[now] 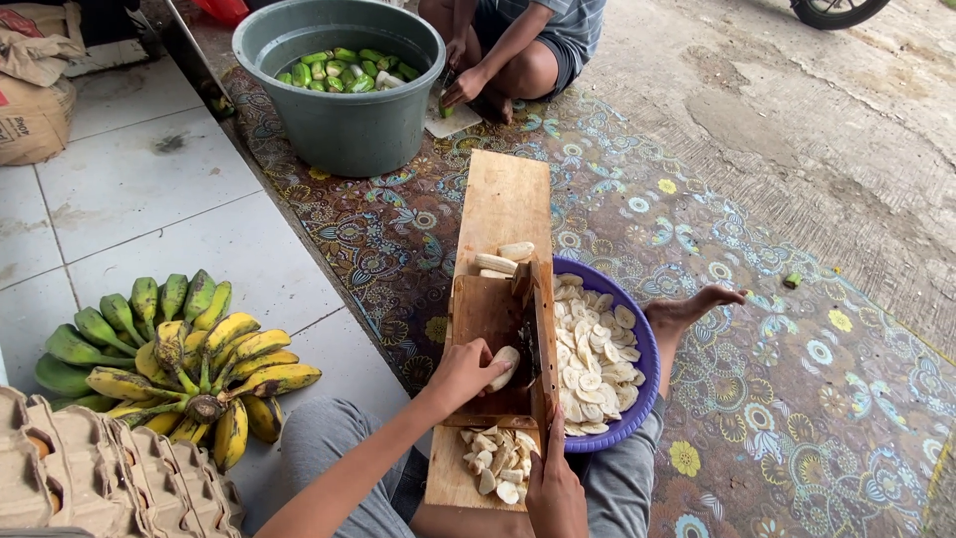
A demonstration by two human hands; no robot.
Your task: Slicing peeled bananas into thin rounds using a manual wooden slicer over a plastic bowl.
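The left hand [466,371] grasps a peeled banana [505,367], fingers curled over its near end. The banana lies on the wooden slicer board [503,214], its long axis running roughly from the hand toward the blade bar [543,344], its free end pointing right and slightly away from the person, touching or just short of the blade; which cannot be told. The right hand [554,485] is clenched on the near end of the blade bar, thumb on top.

The board's long axis runs away from the person, its near end resting on the person's lap. Two more peeled bananas [506,258] lie crosswise on the board beyond the blade. Cut end pieces [495,464] are heaped on the near end of the board, just left of the right hand.

A purple bowl [647,354] sits touching the board's right edge and holds pale round slices [596,357]. A bunch of green and yellow bananas [174,354] lies on the tiled floor to the left, near stacked egg trays [80,478]. Further off, a grey tub [349,120] holds green bananas in water, with another person [528,45] seated beside it.
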